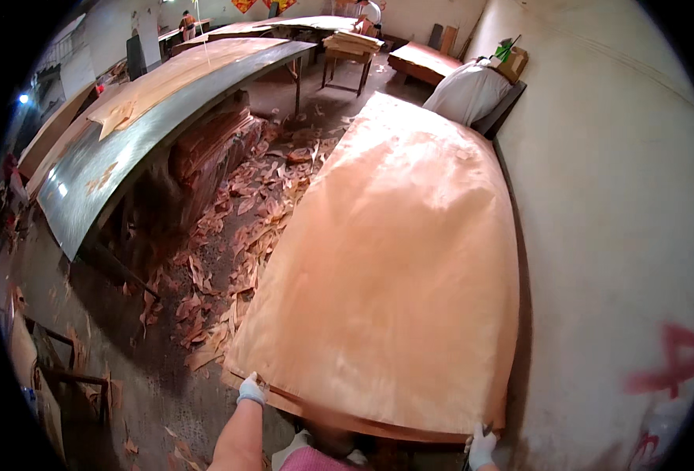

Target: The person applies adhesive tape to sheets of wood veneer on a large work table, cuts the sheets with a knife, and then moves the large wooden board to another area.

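A wide, thin sheet of wood veneer [394, 275] lies in front of me on a stack, its surface rippled and glossy at the far end. My left hand [252, 389], in a white glove, grips the sheet's near left corner. At the near right corner my right hand [482, 447], also gloved in white, has its fingers closed on the edge. Something small and dark shows beside the right fingers, too small to name. The undersides of both grips are hidden.
Torn veneer scraps [245, 228] litter the floor at left. Beyond them stands a long metal-topped table [127, 169] bearing veneer. A pale wall [614, 235] runs close along the right. A white sack [468, 93] sits past the stack; two people work far back.
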A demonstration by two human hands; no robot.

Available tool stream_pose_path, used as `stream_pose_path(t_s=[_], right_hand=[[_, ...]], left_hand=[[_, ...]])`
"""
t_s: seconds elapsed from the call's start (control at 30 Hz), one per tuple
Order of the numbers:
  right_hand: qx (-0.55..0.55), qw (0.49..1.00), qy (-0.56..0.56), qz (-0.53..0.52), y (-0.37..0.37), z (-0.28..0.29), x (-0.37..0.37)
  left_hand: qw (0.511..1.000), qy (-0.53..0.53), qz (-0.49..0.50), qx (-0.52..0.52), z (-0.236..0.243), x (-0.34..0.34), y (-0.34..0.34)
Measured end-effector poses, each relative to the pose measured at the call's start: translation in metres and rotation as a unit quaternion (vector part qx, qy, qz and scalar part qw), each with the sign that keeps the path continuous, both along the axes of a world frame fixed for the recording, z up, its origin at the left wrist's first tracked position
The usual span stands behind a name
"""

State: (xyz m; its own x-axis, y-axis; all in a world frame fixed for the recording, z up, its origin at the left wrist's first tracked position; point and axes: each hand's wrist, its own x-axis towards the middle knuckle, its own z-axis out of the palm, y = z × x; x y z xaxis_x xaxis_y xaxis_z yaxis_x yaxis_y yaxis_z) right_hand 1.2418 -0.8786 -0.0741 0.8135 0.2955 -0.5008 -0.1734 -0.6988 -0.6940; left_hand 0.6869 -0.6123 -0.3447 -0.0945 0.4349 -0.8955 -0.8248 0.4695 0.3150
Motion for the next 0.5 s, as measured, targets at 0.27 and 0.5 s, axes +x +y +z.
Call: stream_pose_path(t_s=[0.27, 0.5], right_hand=[[0.023, 0.999, -0.001, -0.026, -0.02, 0.01, -0.02], [0.002, 1.0, -0.024, -0.011, -0.002, 0.002, -0.005]], left_hand=[[0.999, 0.002, 0.025, -0.019, -0.032, 0.023, -0.032], [0.992, 0.097, 0.012, -0.081, -0.044, 0.049, -0.031]])
